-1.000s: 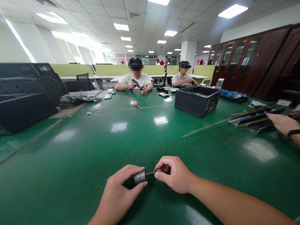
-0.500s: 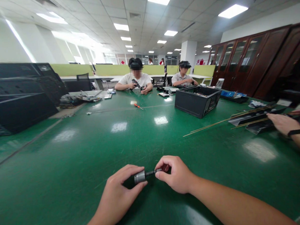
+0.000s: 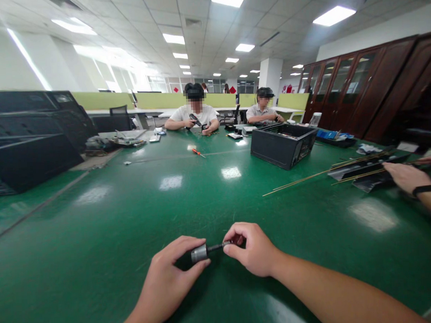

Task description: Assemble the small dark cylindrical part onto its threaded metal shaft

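Low in the middle of the view, my left hand grips a small grey metal cylinder, which looks like a small motor, between thumb and fingers. A thin dark shaft sticks out of the cylinder toward the right. My right hand pinches the far end of that shaft with thumb and forefinger. A small part at the shaft's tip is mostly covered by these fingers. Both hands are held low over the green tabletop, with the cylinder lying nearly level between them.
An orange screwdriver lies mid-table. Behind it to the right stands a black computer case. Thin brass-coloured rods and dark metal rails lie near another person's hand. More dark cases stand left. Two people sit across.
The cylinder has shifted slightly left with my left hand, and a little more of the shaft shows between my hands. My right hand has barely moved.
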A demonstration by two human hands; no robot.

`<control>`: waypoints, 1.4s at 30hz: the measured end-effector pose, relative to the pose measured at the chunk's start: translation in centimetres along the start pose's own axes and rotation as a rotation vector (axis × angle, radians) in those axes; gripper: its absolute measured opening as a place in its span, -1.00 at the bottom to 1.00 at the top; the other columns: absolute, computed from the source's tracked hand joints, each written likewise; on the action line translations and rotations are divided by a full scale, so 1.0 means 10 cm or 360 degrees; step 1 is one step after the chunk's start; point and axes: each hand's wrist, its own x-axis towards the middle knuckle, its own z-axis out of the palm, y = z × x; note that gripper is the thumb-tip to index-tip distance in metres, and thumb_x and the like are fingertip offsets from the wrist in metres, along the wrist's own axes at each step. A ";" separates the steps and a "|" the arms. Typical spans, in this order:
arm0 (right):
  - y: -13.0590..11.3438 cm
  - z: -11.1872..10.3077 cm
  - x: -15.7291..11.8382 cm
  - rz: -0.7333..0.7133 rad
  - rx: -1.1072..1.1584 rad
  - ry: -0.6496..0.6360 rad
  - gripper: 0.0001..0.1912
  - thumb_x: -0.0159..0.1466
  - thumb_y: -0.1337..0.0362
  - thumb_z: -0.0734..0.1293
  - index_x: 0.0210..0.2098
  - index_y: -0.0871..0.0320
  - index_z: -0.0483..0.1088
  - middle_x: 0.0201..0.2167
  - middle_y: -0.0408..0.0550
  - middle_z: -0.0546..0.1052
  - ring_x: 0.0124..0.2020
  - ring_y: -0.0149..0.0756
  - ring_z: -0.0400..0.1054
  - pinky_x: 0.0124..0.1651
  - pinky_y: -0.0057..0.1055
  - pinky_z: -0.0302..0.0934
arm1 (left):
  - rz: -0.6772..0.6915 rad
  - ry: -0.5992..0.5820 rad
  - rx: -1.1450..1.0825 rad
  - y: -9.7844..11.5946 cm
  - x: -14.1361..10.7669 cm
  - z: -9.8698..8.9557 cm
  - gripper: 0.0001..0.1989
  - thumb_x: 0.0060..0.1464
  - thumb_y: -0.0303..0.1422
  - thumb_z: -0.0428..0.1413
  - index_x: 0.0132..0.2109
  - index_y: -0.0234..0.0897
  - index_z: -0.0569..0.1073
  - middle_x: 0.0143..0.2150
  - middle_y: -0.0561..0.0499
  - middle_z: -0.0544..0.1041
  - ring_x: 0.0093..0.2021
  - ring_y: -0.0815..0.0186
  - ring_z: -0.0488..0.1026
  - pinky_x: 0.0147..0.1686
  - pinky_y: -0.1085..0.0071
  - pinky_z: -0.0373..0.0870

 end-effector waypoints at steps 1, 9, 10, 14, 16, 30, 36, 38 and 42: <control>0.00 0.00 0.00 0.0001 0.0002 0.0000 -0.96 0.15 0.34 0.40 -0.38 0.17 0.52 -0.49 -0.17 0.47 -0.45 -0.40 0.30 -0.35 -0.46 0.16 | -0.0002 -0.0002 0.0005 0.00 0.00 0.00 -0.76 0.01 -0.34 0.29 -0.12 -0.06 0.59 -0.20 0.10 0.62 -0.22 0.31 0.58 -0.18 0.45 0.50; -0.01 -0.01 -0.01 0.0003 -0.0002 0.0017 -0.97 0.15 0.36 0.40 -0.38 0.17 0.51 -0.48 -0.17 0.47 -0.45 -0.39 0.31 -0.35 -0.46 0.16 | -0.0027 -0.0011 0.0030 0.01 0.01 -0.01 -0.78 0.02 -0.31 0.27 -0.12 -0.14 0.59 -0.19 0.01 0.62 -0.21 0.23 0.58 -0.17 0.37 0.53; -0.01 -0.01 -0.01 0.0006 -0.0003 0.0016 -0.97 0.15 0.36 0.40 -0.38 0.17 0.51 -0.48 -0.17 0.48 -0.44 -0.39 0.31 -0.34 -0.46 0.16 | -0.0031 -0.0013 0.0031 0.01 0.01 -0.01 -0.78 0.03 -0.31 0.27 -0.12 -0.14 0.59 -0.19 0.01 0.62 -0.21 0.23 0.58 -0.17 0.37 0.53; -0.02 -0.01 0.00 0.0024 -0.0003 0.0016 -0.97 0.15 0.35 0.40 -0.38 0.16 0.51 -0.48 -0.16 0.48 -0.44 -0.38 0.32 -0.34 -0.46 0.17 | -0.0031 -0.0011 0.0028 0.00 0.00 -0.02 -0.78 0.03 -0.31 0.28 -0.12 -0.11 0.59 -0.19 0.03 0.62 -0.20 0.24 0.58 -0.16 0.37 0.53; -0.02 -0.02 0.00 0.0025 -0.0006 0.0022 -0.97 0.15 0.35 0.40 -0.38 0.17 0.51 -0.48 -0.15 0.49 -0.44 -0.38 0.32 -0.34 -0.46 0.17 | -0.0027 -0.0006 0.0027 0.00 0.00 -0.02 -0.78 0.03 -0.31 0.28 -0.12 -0.11 0.59 -0.19 0.04 0.62 -0.21 0.25 0.58 -0.16 0.38 0.53; 0.00 -0.01 0.00 0.0039 0.0015 0.0038 -0.96 0.15 0.35 0.40 -0.37 0.17 0.51 -0.47 -0.15 0.49 -0.43 -0.38 0.32 -0.34 -0.46 0.18 | -0.0047 -0.0002 0.0012 0.01 0.01 -0.02 -0.79 0.02 -0.32 0.27 -0.13 -0.11 0.60 -0.19 0.04 0.62 -0.20 0.25 0.58 -0.16 0.39 0.53; 0.00 -0.01 -0.01 0.0039 0.0016 0.0043 -0.96 0.15 0.35 0.40 -0.37 0.17 0.51 -0.47 -0.15 0.49 -0.44 -0.38 0.33 -0.34 -0.46 0.18 | -0.0035 0.0010 0.0019 0.02 0.02 -0.02 -0.79 0.02 -0.32 0.27 -0.13 -0.11 0.60 -0.20 0.03 0.63 -0.21 0.24 0.59 -0.16 0.38 0.54; 0.00 -0.01 0.00 0.0038 0.0012 0.0046 -0.96 0.15 0.35 0.40 -0.37 0.17 0.51 -0.47 -0.15 0.49 -0.44 -0.38 0.33 -0.34 -0.46 0.18 | -0.0039 0.0011 0.0024 0.01 0.01 -0.02 -0.79 0.02 -0.32 0.26 -0.13 -0.12 0.60 -0.20 0.02 0.63 -0.21 0.23 0.59 -0.16 0.38 0.54; -0.01 -0.02 0.00 0.0034 -0.0002 0.0059 -0.97 0.14 0.35 0.40 -0.38 0.17 0.51 -0.47 -0.15 0.49 -0.43 -0.38 0.32 -0.33 -0.45 0.18 | -0.0039 0.0003 0.0033 0.00 0.01 -0.03 -0.78 0.03 -0.31 0.26 -0.13 -0.13 0.60 -0.19 0.01 0.63 -0.20 0.22 0.59 -0.16 0.37 0.54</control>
